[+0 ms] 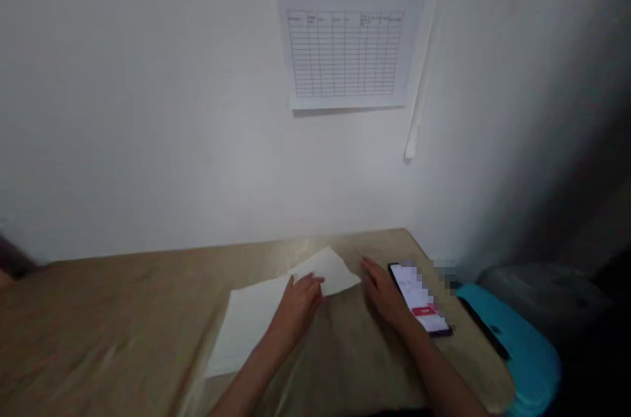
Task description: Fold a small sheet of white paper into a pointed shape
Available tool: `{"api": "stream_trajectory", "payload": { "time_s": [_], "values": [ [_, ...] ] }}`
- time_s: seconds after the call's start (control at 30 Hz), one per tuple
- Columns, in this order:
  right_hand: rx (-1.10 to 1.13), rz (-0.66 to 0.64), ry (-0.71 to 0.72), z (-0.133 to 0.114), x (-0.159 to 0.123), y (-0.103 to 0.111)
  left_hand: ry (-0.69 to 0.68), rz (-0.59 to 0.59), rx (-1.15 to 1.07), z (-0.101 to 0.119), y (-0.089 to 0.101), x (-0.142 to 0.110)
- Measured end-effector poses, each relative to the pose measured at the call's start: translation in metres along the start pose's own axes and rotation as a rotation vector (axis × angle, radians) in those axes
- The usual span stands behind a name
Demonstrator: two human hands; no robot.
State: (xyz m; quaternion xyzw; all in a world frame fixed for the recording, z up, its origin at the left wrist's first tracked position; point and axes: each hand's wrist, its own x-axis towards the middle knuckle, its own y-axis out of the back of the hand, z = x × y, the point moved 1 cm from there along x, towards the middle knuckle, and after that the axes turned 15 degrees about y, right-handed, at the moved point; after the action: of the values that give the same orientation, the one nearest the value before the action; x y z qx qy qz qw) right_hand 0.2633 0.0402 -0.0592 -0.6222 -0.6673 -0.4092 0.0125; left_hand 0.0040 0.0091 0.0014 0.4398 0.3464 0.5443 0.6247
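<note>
My left hand (302, 297) rests on a white sheet of paper (249, 318), its fingers loosely stretched over the sheet. Under and beyond those fingers, a folded or creased part of paper (329, 271) slants up to the right; I cannot tell if it is a separate sheet. My right hand (383, 292) lies on the table just right of the paper, with its fingers drawn together. A faint thin line shows at its fingertips, too small to name. Beside that hand lies a phone (409, 285) with a lit screen.
A brown covered table (123, 325) runs along a white wall (172, 108). A printed table sheet (350, 52) hangs there, with a narrow white strip (419, 108) beside it. A turquoise chair or seat-like object (522, 344) stands off the table's right edge.
</note>
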Motion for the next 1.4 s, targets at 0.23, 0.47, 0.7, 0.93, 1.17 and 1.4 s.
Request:
{"api": "stream_trajectory", "payload": {
  "time_s": [0.23, 0.47, 0.7, 0.93, 1.17, 1.4],
  "values": [
    [0.009, -0.025, 0.057, -0.007, 0.001, 0.001, -0.054, -0.090, -0.077, 0.000, -0.023, 0.009],
    [-0.168, -0.187, 0.087, -0.015, -0.001, -0.004, -0.081, -0.073, -0.046, -0.002, -0.029, 0.001],
    [-0.344, -0.276, 0.158, -0.017, -0.003, -0.008, -0.119, 0.016, -0.021, 0.003, -0.032, -0.005],
    [-0.480, -0.163, 0.201, -0.032, 0.004, -0.013, -0.121, 0.083, 0.068, 0.012, -0.032, 0.004],
    [-0.571, -0.199, 0.221, -0.039, 0.028, -0.032, 0.011, 0.170, 0.237, 0.030, -0.045, 0.028],
    [-0.592, -0.462, 0.180, -0.028, 0.026, -0.046, 0.076, 0.107, 0.267, 0.032, -0.063, 0.029]
  ]
}}
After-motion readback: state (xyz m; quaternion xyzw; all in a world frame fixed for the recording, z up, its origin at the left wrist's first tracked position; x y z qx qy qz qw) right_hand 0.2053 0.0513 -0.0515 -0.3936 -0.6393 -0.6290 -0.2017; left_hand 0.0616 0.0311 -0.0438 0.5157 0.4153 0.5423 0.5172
